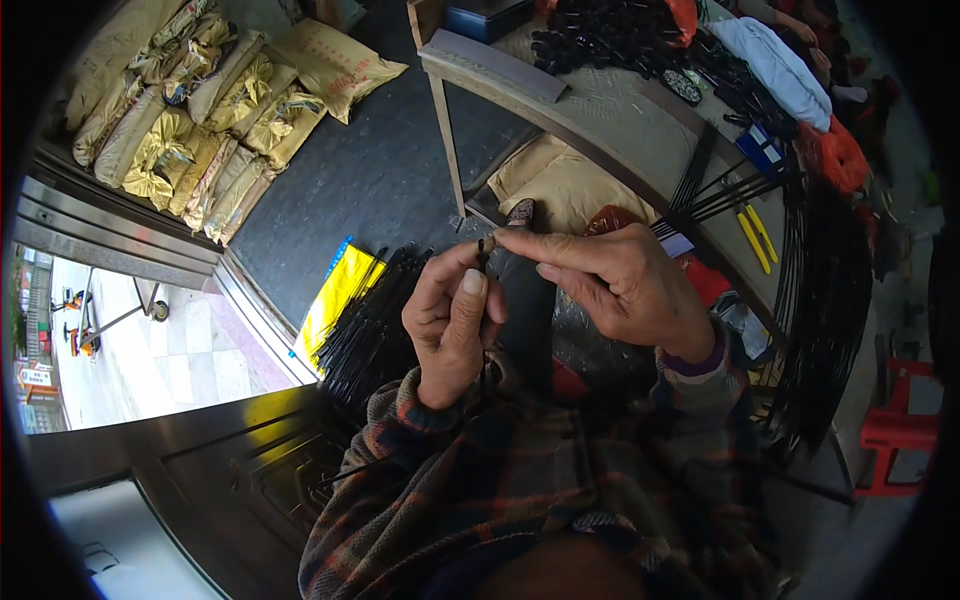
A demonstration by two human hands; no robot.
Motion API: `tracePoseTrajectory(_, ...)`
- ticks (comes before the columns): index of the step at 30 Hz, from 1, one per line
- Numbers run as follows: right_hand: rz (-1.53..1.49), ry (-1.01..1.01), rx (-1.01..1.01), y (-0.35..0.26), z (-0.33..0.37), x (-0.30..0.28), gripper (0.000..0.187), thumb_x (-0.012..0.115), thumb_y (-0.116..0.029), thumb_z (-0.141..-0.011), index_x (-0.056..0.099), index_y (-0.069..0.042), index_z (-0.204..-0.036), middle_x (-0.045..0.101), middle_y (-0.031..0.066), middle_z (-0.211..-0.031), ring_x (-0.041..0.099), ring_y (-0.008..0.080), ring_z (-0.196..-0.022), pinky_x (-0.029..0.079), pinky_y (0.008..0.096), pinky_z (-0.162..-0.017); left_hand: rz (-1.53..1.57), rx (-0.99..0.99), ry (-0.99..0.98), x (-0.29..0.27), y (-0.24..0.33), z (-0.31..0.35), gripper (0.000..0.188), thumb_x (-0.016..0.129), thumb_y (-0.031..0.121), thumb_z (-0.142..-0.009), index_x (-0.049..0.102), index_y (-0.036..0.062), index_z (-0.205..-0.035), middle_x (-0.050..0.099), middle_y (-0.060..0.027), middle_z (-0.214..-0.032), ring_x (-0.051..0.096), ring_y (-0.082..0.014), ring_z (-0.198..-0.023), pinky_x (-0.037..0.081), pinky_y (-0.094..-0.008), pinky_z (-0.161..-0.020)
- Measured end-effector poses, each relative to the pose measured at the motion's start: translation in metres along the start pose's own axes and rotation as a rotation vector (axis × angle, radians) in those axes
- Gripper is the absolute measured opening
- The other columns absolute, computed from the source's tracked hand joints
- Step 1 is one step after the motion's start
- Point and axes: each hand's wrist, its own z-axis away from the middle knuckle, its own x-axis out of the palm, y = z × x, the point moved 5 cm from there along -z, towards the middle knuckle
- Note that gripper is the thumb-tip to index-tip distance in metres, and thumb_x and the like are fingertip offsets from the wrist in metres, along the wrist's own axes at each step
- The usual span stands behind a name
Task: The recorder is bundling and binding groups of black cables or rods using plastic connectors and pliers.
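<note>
Head view: mid-assembly, I'd guess
Left hand [452, 320]: pinching thin black rod [483, 262]
Right hand [620, 285]: fingertips gripping the rod's tip
Next: probably needs steady alignment

Thin black rod [483, 262] pinched between left hand [452, 325] thumb and forefinger; its lower length hidden inside the fist. Small tip piece under right hand [625, 285] fingertips too small to identify. Right palm side hidden, faces down. Black bundle [365, 330] left of the left fingers partly covered by the hand. Dark small parts [600, 35] on the table far above the fingers blurred, indistinct.
</note>
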Motion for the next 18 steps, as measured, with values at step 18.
tracePoseTrajectory(18, 0.231, -0.115, 0.038, 0.0075, -0.001, -0.0056, 0.036, 0.053, 0.003, -0.079, 0.057, -0.004, -0.114, 0.064, 0.0149, -0.091, 0.065, 0.0219, -0.068, 0.05, 0.0281, -0.055, -0.292, 0.073, 0.045, 0.0025, -0.0077, 0.0026, 0.024, 0.047, 0.001, -0.089, 0.052, -0.0007, -0.113, 0.052, -0.0019, -0.066, 0.043, -0.0032, -0.051, 0.033, -0.0164, -0.044)
